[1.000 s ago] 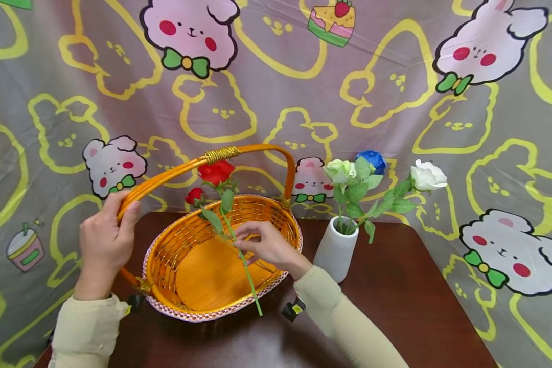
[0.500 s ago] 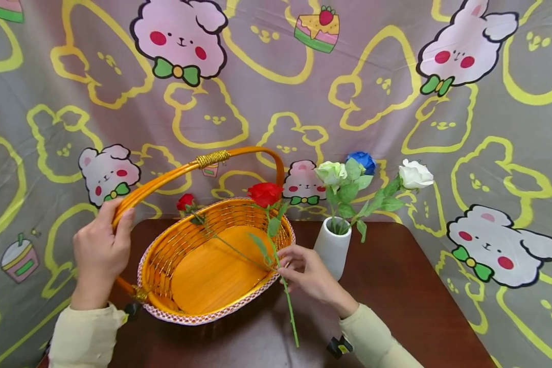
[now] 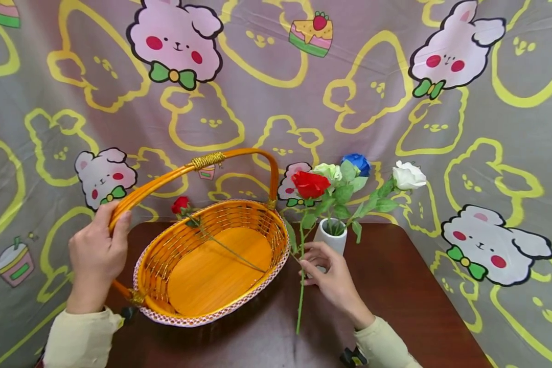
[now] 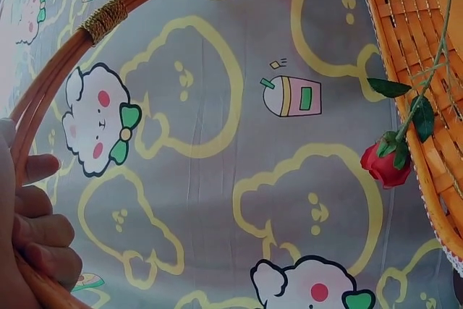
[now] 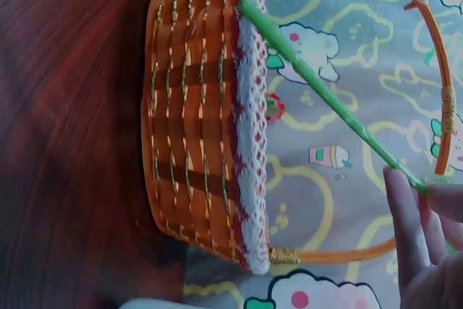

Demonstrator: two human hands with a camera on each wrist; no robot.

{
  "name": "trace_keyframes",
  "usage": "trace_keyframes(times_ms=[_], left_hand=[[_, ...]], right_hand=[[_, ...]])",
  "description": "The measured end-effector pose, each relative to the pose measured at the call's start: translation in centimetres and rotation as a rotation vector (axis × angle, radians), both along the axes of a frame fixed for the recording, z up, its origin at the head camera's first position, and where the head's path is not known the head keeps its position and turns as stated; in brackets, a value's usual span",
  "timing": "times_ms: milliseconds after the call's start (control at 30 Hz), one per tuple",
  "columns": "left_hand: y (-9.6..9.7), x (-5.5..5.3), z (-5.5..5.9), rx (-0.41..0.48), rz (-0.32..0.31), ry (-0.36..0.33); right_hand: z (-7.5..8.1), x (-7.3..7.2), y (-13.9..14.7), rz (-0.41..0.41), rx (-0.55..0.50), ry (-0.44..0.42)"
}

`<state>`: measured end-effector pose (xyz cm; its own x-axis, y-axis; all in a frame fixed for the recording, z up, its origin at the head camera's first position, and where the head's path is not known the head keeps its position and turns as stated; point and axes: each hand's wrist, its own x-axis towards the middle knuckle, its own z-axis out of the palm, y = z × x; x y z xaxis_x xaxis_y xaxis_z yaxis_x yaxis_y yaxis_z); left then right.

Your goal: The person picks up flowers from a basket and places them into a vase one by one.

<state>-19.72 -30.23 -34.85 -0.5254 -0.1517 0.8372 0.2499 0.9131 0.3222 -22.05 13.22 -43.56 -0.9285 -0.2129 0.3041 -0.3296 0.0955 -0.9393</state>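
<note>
My left hand (image 3: 96, 250) grips the arched handle (image 3: 156, 185) of an orange woven basket (image 3: 211, 317), its fingers curled round the handle in the left wrist view too. Between thumb and fingers, my right hand (image 3: 328, 276) pinches the green stem (image 5: 325, 95) of a red rose (image 3: 310, 184), held upright right of the basket and in front of the vase. A smaller red rose (image 4: 387, 163) lies in the basket, its bloom over the far left rim. The white vase (image 3: 324, 237) holds a white rose (image 3: 408, 175), a blue rose (image 3: 356, 163) and a pale green rose (image 3: 327, 171).
Basket and vase stand on a dark brown table (image 3: 395, 306). Behind it hangs a grey-pink cloth (image 3: 267, 92) printed with cartoon rabbits and yellow outlines. The vase is close to the basket's right side, partly behind my right hand.
My right hand has carried the red rose from over the basket rightward to the front of the vase. The left hand keeps its hold on the handle. The head view has shifted slightly.
</note>
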Motion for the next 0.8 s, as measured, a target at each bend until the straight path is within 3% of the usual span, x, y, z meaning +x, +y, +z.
trace_keyframes(times_ms=[200,400,800], left_hand=[[0.0,0.1,-0.1,-0.004,0.003,0.000],[0.2,0.1,0.1,-0.005,-0.007,0.012],[0.5,0.1,-0.3,0.011,0.032,0.039]], right_hand=[[0.1,-0.2,0.7,-0.154,-0.114,0.083],[0.2,-0.2,1.3,-0.244,-0.205,0.130],[0.3,-0.6,2.5,-0.315,-0.394,0.265]])
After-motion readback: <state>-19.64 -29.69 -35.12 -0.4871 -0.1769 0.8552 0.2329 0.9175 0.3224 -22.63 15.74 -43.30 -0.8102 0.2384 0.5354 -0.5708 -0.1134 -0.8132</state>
